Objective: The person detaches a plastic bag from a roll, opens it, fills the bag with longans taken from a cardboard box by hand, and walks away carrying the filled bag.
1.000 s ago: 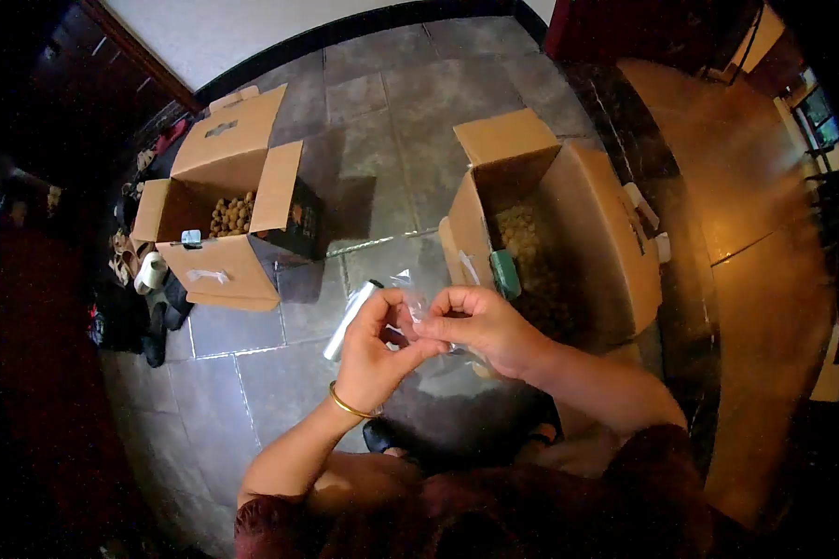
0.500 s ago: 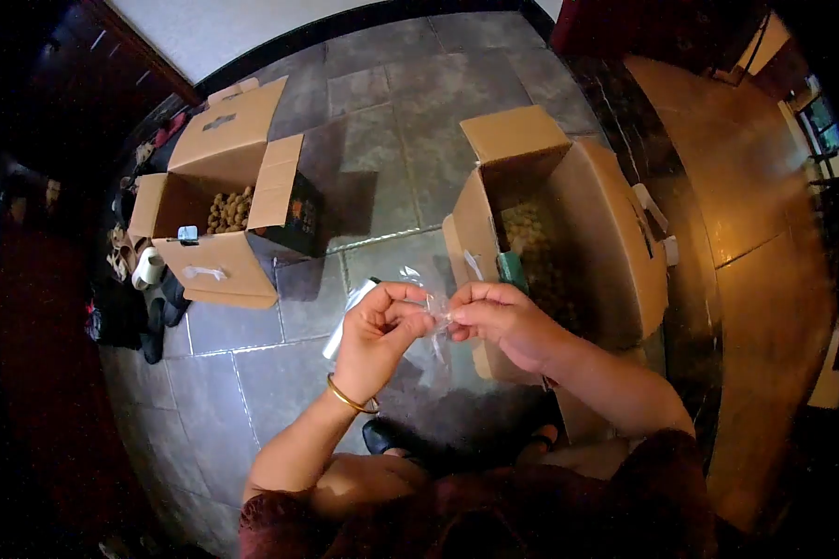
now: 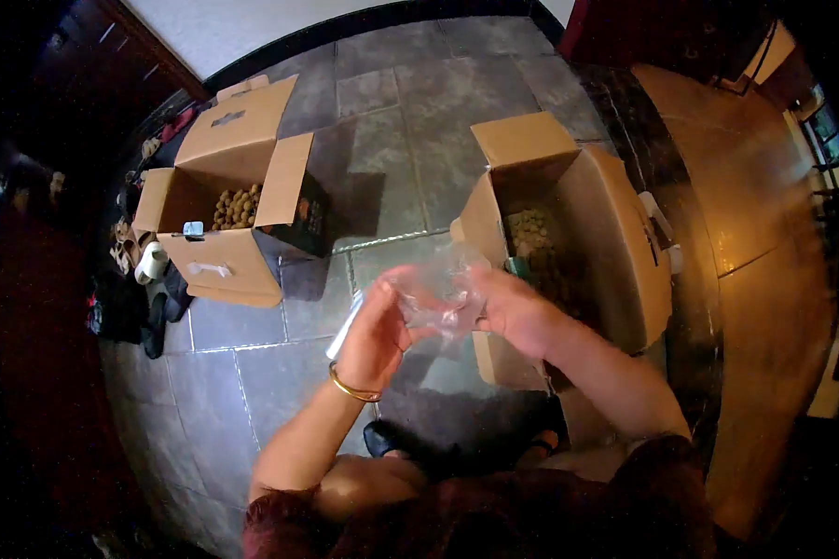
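Observation:
A clear plastic bag (image 3: 446, 287) is stretched between my two hands above the tiled floor, its mouth spread wide. My left hand (image 3: 382, 321), with a gold bangle at the wrist, holds the bag's left side. On the other side, my right hand (image 3: 513, 312) grips the bag near the edge of the right cardboard box (image 3: 615, 233). The film and motion blur partly hide the fingers of both hands. Small round brown items (image 3: 529, 233) lie inside that box. A whitish roll-like object (image 3: 343, 334) rests on the floor, partly behind my left hand.
Another open cardboard box (image 3: 228, 270) stands at the left with similar round brown items (image 3: 237, 207) in it. Several shoes (image 3: 151, 264) line the floor beyond it. A green object (image 3: 516, 267) sits at the right box's near edge. My feet are below my hands.
The bag was bunched and pinched between my fingertips; now it is opened out wide. My hands have moved slightly apart.

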Available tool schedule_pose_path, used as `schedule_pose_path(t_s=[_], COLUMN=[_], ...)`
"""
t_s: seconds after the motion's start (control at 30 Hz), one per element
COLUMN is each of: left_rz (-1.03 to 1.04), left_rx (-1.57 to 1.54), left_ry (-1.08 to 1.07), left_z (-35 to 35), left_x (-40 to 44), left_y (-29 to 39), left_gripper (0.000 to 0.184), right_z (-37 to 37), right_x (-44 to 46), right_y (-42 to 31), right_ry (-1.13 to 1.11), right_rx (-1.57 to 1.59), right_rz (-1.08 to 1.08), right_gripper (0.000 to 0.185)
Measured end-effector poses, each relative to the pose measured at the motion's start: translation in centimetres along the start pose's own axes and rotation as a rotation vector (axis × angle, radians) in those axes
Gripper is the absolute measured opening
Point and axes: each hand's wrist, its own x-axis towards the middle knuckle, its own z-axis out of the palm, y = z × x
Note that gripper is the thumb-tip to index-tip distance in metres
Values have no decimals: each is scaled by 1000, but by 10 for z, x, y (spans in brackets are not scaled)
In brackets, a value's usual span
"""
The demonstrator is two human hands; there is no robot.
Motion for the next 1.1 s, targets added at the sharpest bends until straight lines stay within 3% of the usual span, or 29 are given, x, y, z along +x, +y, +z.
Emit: schedule_pose_path(t_s=[0.07, 0.17, 0.2, 0.3, 0.33, 0.43, 0.47, 0.5, 0.57, 0.6, 0.7, 0.73, 0.83, 0.87, 0.97, 1.07, 1.1], left_rz=[-86, -51, 130, -14, 26, 340, 487, 458, 398, 383, 332, 119, 19, 41, 47, -246, -146], left_rx=[15, 358, 539, 481, 401, 1001, 1380, 1377, 1373, 1487, 694, 422, 372, 340, 226, 231, 387], left_ry=[28, -64, -23, -8, 82, 121, 228, 282, 383, 401, 321, 303, 92, 86, -357, -457, -395], left_z=[6, -11, -7, -9, -4, -65, -49, -53, -60, -51, -63, -67, -59, -28, -15, 14, 22], left_x=[-2, 9, 13, 15, 14, 31, 27, 29, 33, 32, 44, 41, 28, 18, 5, -13, -17], left_y=[-1, -11, -20, -13, -13, -32, -20, -18, -13, -7, -12, -10, -5, -1, 2, 17, 18], left_gripper=[45, 47, 41, 30, 21, 27, 26, 25, 25, 15, 14, 16, 13, 11, 13, 26, 32], right_z=[-8, -9, -8, -9, -9, -12, -15, -16, -20, -25, -16, -12, -13, -23, -41, -17, -16], right_x=[8, 17, 15, 14, 12, 10, 13, 15, 12, 14, 14, 14, 16, 25, 46, 49, 54], right_y=[27, 52, 54, 51, 48, 35, 29, 22, 18, 22, 21, 21, 27, 36, 53, 44, 42], right_ry=[-20, 89, 88, 57, 104, 166, 138, 109, 89, 86, 95, 103, 250, 243, 237, 284, 304], right_rx=[-219, -665, -676, -673, -499, 15, 185, 353, 298, 212, -323, -547, -1054, -932, -594, -226, -43], right_rz=[-64, -322, -432, -272, -236, -185, -204, -224, -151, -117, -124, -143, -177, -214, -256, -181, -168], right_gripper=[39, 36, 34, 21, 22, 23, 21, 19, 18, 20, 25, 26, 34, 33, 26, 23, 25])
